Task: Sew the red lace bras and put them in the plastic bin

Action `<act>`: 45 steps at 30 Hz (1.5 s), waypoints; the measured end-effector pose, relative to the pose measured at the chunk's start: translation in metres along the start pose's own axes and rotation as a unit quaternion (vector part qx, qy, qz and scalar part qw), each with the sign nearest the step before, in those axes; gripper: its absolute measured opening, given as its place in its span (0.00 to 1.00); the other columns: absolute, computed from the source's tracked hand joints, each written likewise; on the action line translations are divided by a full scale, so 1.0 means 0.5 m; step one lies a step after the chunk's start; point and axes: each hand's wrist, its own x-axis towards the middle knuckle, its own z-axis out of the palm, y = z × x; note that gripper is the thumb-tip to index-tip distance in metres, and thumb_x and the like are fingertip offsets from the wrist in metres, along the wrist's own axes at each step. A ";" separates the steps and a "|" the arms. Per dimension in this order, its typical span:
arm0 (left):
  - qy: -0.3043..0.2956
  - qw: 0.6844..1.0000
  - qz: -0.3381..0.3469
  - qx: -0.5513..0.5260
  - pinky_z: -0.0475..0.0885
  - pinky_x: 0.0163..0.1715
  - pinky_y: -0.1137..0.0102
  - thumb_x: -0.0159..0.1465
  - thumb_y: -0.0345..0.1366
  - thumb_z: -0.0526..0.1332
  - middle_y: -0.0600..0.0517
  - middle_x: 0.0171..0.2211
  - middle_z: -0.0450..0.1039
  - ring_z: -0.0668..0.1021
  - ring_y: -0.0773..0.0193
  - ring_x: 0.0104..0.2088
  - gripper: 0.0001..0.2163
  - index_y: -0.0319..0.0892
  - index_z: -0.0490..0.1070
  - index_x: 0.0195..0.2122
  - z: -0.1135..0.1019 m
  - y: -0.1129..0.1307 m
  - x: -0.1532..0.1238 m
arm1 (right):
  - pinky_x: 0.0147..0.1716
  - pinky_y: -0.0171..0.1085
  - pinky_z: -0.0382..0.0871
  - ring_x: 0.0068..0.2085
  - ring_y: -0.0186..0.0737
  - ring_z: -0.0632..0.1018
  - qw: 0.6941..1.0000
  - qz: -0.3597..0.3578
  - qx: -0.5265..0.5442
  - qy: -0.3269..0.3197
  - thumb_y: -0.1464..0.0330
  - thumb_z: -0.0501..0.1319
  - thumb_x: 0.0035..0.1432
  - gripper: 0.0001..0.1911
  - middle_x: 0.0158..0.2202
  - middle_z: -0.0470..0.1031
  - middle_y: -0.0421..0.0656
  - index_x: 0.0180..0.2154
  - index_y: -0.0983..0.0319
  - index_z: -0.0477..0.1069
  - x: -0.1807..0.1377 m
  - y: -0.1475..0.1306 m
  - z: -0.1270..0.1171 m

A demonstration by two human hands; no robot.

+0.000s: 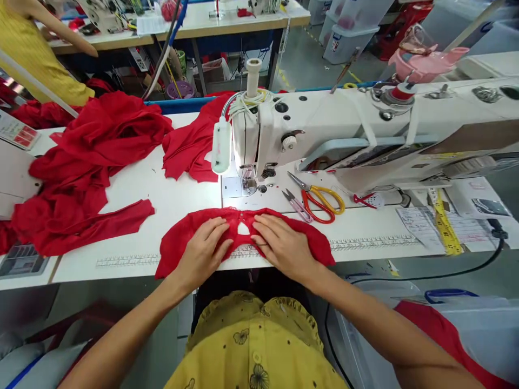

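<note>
A curved red fabric piece [312, 237] lies across the table's front edge, with a small gap near its middle where white shows through. My left hand [206, 246] rests flat on its left half, fingers stretched toward the gap. On the other side of the gap, my right hand [281, 243] lies flat on the cloth with its fingers extended. Both hands press the fabric from above, and neither grips it. Just beyond the cloth stands the sewing machine [267, 129], its presser foot [248, 183] above the metal plate.
Scissors with red and yellow handles [324, 202] and pink-handled snips [298, 205] lie right of the needle area. Heaped red fabric [93, 146] covers the left. A yellow tape measure [444, 224] hangs over papers at right. A person in yellow [44, 54] is at far left.
</note>
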 end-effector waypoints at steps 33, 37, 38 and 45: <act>-0.094 0.996 -0.002 0.011 0.60 0.67 0.46 0.72 0.42 0.56 0.41 0.62 0.68 0.70 0.51 0.63 0.23 0.41 0.59 0.66 0.014 -0.038 0.085 | 0.37 0.40 0.79 0.57 0.50 0.75 0.999 -0.008 -0.006 -0.044 0.54 0.58 0.68 0.25 0.58 0.76 0.51 0.56 0.65 0.71 0.065 0.071 -0.007; -0.093 0.996 0.003 0.015 0.61 0.66 0.46 0.72 0.41 0.56 0.41 0.62 0.68 0.70 0.50 0.63 0.21 0.41 0.62 0.64 0.016 -0.040 0.087 | 0.35 0.39 0.79 0.57 0.50 0.75 0.999 -0.005 -0.013 -0.046 0.54 0.58 0.68 0.25 0.58 0.76 0.51 0.56 0.64 0.71 0.068 0.072 -0.004; -0.095 0.995 0.004 0.014 0.61 0.66 0.46 0.73 0.41 0.55 0.41 0.62 0.68 0.70 0.51 0.63 0.21 0.41 0.62 0.64 0.016 -0.040 0.089 | 0.34 0.39 0.79 0.57 0.50 0.75 0.999 -0.005 -0.012 -0.051 0.54 0.58 0.68 0.25 0.58 0.75 0.51 0.56 0.64 0.71 0.069 0.071 -0.005; -0.040 0.998 0.022 0.043 0.69 0.60 0.51 0.72 0.36 0.56 0.40 0.59 0.70 0.72 0.49 0.60 0.20 0.43 0.61 0.64 -0.011 -0.008 0.048 | 0.42 0.41 0.80 0.58 0.49 0.75 0.998 -0.036 -0.020 -0.049 0.61 0.56 0.70 0.19 0.59 0.74 0.51 0.55 0.63 0.72 0.028 0.030 -0.065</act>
